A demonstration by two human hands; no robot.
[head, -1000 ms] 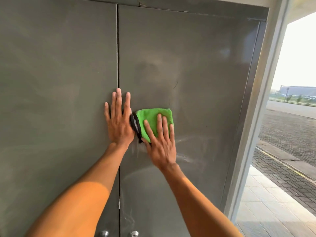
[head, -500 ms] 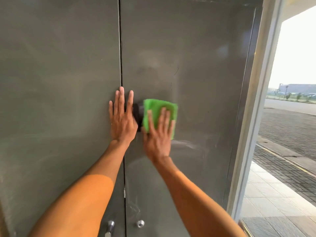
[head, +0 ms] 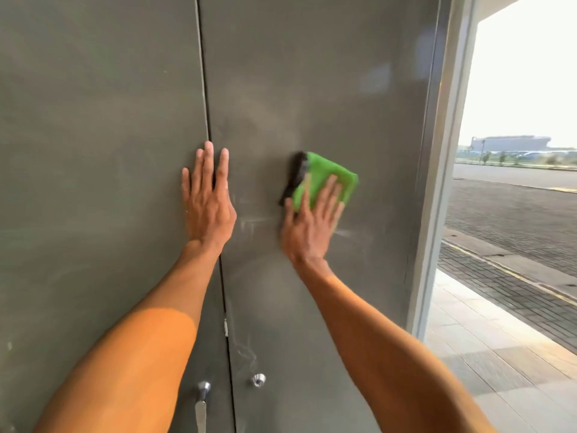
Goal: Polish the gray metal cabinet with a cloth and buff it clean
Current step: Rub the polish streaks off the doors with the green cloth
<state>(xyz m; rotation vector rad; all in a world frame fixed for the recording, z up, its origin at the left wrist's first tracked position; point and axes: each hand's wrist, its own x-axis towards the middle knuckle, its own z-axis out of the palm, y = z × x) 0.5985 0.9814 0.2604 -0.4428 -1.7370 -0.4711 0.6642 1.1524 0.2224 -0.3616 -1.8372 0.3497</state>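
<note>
Mid-wipe on the gray metal cabinet point(head: 93, 151) here. Pressing a folded green cloth point(head: 329, 178) against the right door point(head: 312, 89) with the right hand point(head: 312, 226), fingers straight and spread over the cloth's lower half, palm flat on the metal below. No curling or pinching, just an open hand pinning the cloth to the panel. Makes sense for buffing: spreads the pressure over the whole pad instead of one fingertip, and lets the cloth slide without bunching. Sits around mid-height on that door, roughly halfway between the center seam point(head: 203, 89) and the door's right edge. Dark patch point(head: 295, 176) along the cloth's left edge, maybe a label, black trim or grime, too blurred to call.

Left hand point(head: 207, 201) also open, flat on the cabinet right over the seam, fingers pointing up, holding nothing. Probably there for bracing: steadies the body and likely stops thin doors from flexing or rattling under the rubbing. Well apart from the cloth, so not in the way of the stroke.

Plenty left to do by the look of it. Faint whitish smears point(head: 253, 223) between the two hands, and more swirly marks point(head: 246, 354) lower down, just above the round lock point(head: 258, 379). Lever handle point(head: 203, 395) on the left door point(head: 93, 245) down there too. Worth watching that flat-palm hold: easy to drop the cloth off a vertical panel with any dip in pressure.
</note>
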